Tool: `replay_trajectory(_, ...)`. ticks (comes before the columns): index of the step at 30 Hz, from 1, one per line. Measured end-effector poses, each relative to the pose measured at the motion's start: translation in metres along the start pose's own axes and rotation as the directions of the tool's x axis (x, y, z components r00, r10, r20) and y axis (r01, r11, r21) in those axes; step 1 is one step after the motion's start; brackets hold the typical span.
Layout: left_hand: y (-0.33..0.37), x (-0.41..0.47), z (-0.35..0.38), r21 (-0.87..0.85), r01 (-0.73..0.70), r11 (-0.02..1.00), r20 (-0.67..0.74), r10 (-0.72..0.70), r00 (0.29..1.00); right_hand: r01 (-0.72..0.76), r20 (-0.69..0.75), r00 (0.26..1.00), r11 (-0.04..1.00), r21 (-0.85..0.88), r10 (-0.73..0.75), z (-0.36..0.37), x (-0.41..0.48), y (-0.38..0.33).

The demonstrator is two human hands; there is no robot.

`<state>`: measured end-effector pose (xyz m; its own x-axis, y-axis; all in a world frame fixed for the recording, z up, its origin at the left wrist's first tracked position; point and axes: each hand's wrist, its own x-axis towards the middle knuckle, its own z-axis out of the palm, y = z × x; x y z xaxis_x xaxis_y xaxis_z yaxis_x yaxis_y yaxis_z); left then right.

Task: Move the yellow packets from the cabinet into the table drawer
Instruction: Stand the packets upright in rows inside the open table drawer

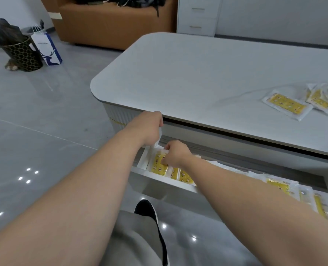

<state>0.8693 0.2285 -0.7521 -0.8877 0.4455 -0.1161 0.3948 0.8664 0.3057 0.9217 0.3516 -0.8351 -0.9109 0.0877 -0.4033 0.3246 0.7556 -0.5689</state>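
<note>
— Yellow packets (160, 164) right now?
— Down in the open drawer (165, 184), under the right hand (175, 155). Pinched at the top edge with curled fingers.
— And the left hand (149, 129)?
— Just beside the right, up at the drawer's corner under the table (197, 73) edge. Fingers hidden, so impossible to tell whether gripping anything.
— Step in hand?
— Probably tucking a batch into place.
— Next?
— Likely letting go, then reaching far right of both hands for the loose packets (286, 104) on top. Calls for a flat, careful pinch on slippery wrappers.
</note>
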Motion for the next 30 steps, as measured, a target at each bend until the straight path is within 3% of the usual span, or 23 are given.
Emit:
replay_trajectory(5,0.005,0.003,-0.005,-0.049,-0.031,0.998,-0.030,0.030,0.999,0.035,-0.068,0.996,0.954,-0.297,-0.057,0.014,0.004,-0.004)
replay_trajectory(9,0.014,0.006,-0.007,-0.062,-0.037,0.997,-0.043,0.034,0.998,0.051,-0.123,0.987,0.929,-0.367,-0.103,0.012,-0.001,-0.004)
replay_trajectory(14,0.044,0.012,-0.012,-0.105,-0.065,0.992,-0.111,0.053,0.992,0.137,-0.163,0.972,0.969,-0.204,-0.171,-0.020,-0.020,0.002)
replay_trajectory(21,0.125,0.028,-0.006,-0.166,-0.178,0.970,-0.210,0.141,0.967,0.169,-0.244,0.948,0.971,-0.167,-0.206,-0.105,-0.086,0.041)
replay_trajectory(26,0.190,0.038,0.013,-0.204,-0.271,0.941,-0.225,0.224,0.948,0.035,-0.357,0.934,0.999,0.009,-0.030,-0.164,-0.125,0.097)
replay_trajectory(30,0.232,0.047,0.033,-0.221,-0.296,0.929,-0.210,0.251,0.945,-0.083,-0.523,0.826,0.963,0.257,0.211,-0.207,-0.137,0.151)
